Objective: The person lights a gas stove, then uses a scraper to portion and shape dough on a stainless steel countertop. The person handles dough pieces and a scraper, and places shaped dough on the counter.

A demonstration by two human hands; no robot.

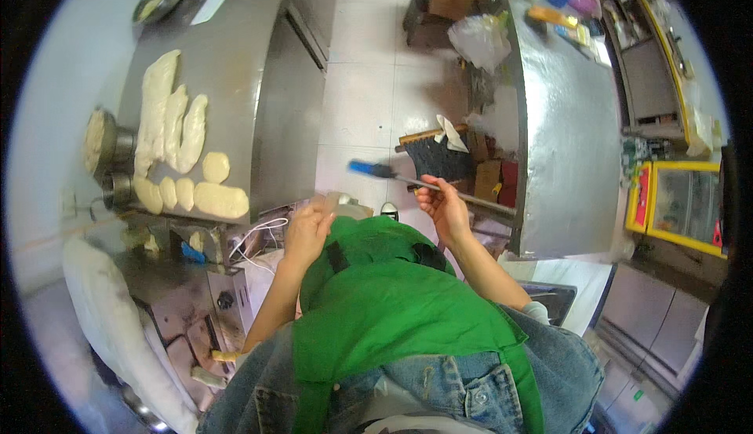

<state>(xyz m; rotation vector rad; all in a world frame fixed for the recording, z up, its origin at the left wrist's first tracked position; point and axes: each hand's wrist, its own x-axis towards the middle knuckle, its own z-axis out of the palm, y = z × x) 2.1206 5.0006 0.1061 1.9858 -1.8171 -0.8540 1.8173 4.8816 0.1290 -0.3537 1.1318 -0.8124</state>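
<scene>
My right hand [444,207] is closed around the thin metal shaft of a long tool [372,169]. Its blue and black end points left over the floor; whether that end is a grip or a head is unclear. Past my fingers the shaft runs toward the right-hand table. My left hand [309,228] is held in front of the green apron [388,293] with its fingers curled. Blur hides whether anything is between them. Left of that hand, several pale dough pieces [220,200], long strips and flat rounds, lie on a steel counter [232,81].
Metal containers [117,191] stand along the counter's left edge. A steel table [565,157] is on my right, with goods at its far end. Below it are a black slatted stool [444,154] and cardboard boxes [488,181]. A yellow-framed glass cabinet [685,198] stands farther right.
</scene>
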